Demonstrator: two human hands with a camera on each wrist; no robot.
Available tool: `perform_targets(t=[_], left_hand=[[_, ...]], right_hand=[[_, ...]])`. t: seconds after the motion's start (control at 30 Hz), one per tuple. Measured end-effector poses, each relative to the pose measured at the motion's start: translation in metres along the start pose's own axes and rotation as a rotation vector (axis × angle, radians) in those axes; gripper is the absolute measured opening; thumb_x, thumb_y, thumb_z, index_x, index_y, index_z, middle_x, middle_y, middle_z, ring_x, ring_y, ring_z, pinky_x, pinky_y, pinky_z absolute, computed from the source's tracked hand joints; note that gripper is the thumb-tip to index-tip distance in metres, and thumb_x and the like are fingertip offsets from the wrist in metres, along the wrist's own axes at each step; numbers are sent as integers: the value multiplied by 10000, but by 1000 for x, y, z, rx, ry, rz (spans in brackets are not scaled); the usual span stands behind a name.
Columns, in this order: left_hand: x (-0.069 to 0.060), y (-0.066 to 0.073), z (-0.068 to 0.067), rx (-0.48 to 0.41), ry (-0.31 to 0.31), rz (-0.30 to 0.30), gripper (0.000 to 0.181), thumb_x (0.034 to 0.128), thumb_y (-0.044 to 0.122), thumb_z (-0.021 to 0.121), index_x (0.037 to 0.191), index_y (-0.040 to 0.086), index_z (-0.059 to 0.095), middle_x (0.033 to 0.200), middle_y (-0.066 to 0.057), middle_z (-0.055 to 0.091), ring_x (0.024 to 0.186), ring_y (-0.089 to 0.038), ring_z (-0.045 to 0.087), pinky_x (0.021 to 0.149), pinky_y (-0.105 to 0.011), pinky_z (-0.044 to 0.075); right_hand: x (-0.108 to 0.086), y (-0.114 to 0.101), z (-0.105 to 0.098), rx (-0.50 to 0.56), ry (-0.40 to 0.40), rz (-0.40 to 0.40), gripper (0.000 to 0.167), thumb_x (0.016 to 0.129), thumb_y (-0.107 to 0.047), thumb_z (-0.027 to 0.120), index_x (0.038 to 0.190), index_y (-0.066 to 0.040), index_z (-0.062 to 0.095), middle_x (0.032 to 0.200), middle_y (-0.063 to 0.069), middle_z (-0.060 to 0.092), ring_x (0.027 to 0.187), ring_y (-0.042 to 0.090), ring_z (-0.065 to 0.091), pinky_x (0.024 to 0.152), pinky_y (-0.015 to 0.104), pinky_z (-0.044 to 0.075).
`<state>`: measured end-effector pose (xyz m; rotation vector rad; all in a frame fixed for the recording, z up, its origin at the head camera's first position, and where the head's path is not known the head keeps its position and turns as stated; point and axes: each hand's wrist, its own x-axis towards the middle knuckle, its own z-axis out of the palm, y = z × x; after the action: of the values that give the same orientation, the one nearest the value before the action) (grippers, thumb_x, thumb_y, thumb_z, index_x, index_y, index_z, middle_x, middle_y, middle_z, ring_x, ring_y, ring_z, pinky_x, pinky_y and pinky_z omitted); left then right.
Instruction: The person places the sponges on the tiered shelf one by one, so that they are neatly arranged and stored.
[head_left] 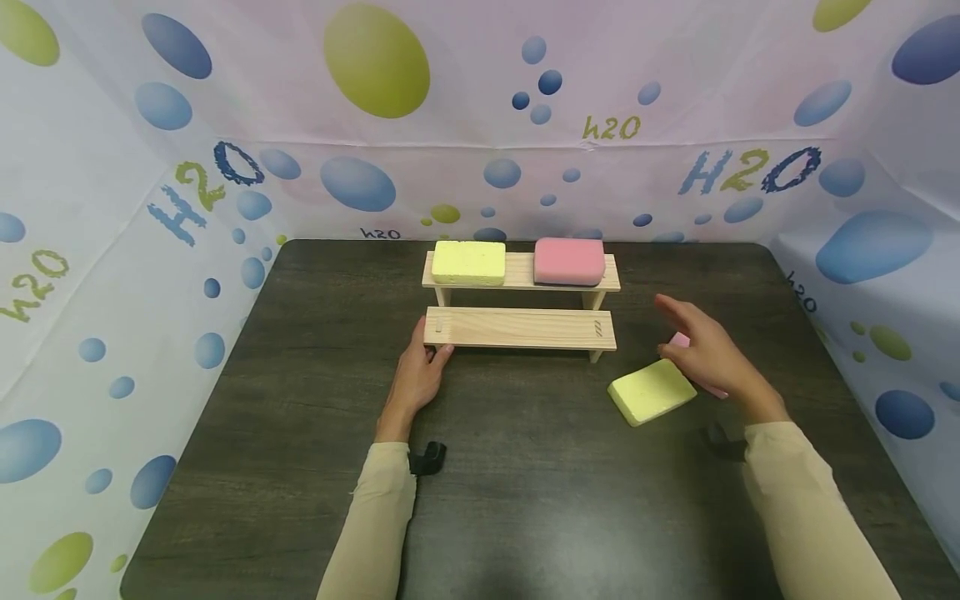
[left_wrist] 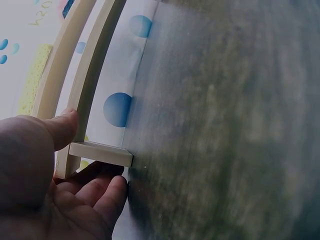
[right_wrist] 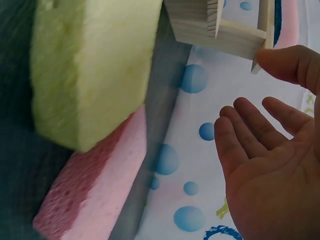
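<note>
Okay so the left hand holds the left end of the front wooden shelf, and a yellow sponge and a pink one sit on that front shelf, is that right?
Not quite: that yellow sponge and pink sponge sit on the back shelf, as the head view shows, not on the front shelf. The left hand does hold the front shelf's left end.

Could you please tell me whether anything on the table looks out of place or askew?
Slightly: a yellow rectangular sponge and a partly hidden pink sponge lie slanted on the dark wood-grain table, whereas another yellow sponge and a rounded pink sponge on the pale wooden upper shelf sit squarely. Nothing looks spilled or damaged.
</note>
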<state>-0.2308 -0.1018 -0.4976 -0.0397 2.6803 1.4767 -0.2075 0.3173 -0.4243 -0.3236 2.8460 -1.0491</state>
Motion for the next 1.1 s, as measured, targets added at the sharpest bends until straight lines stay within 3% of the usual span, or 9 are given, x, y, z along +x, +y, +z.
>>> perform_targets(t=[0.37, 0.73, 0.9, 1.1], left_hand=[[-1, 2, -1, 11, -1, -10, 734, 1006, 306, 527, 1570, 118, 95, 1582, -160, 279, 1411, -312, 381, 1135, -447, 376], [-1, 0, 0, 8, -1, -17, 735, 1007, 325, 521, 1571, 131, 92, 1584, -153, 276, 1417, -298, 372, 1145, -434, 366], [-1, 0, 0, 8, 2, 0, 728, 1008, 318, 519, 1570, 124, 100, 1567, -177, 303, 1403, -318, 392, 1133, -454, 378], [-1, -1, 1, 12, 7, 12, 729, 1004, 325, 524, 1568, 116, 110, 1548, -199, 330, 1384, -335, 414, 1116, -476, 393]], right_hand=[[-23, 22, 3, -45, 64, 13, 794, 776, 61, 692, 1468, 75, 302, 1423, 359, 369, 1249, 583, 391, 984, 687, 369], [-45, 47, 4, -106, 189, 89, 780, 798, -83, 766, 1449, 49, 356, 1399, 361, 382, 1254, 565, 370, 950, 728, 329], [-53, 55, 3, -124, 188, 132, 808, 797, -95, 767, 1458, 61, 327, 1405, 376, 360, 1244, 568, 368, 946, 719, 337], [-59, 67, 4, -150, 185, 120, 800, 777, -75, 756, 1431, 106, 332, 1363, 395, 381, 1191, 538, 406, 900, 676, 379]])
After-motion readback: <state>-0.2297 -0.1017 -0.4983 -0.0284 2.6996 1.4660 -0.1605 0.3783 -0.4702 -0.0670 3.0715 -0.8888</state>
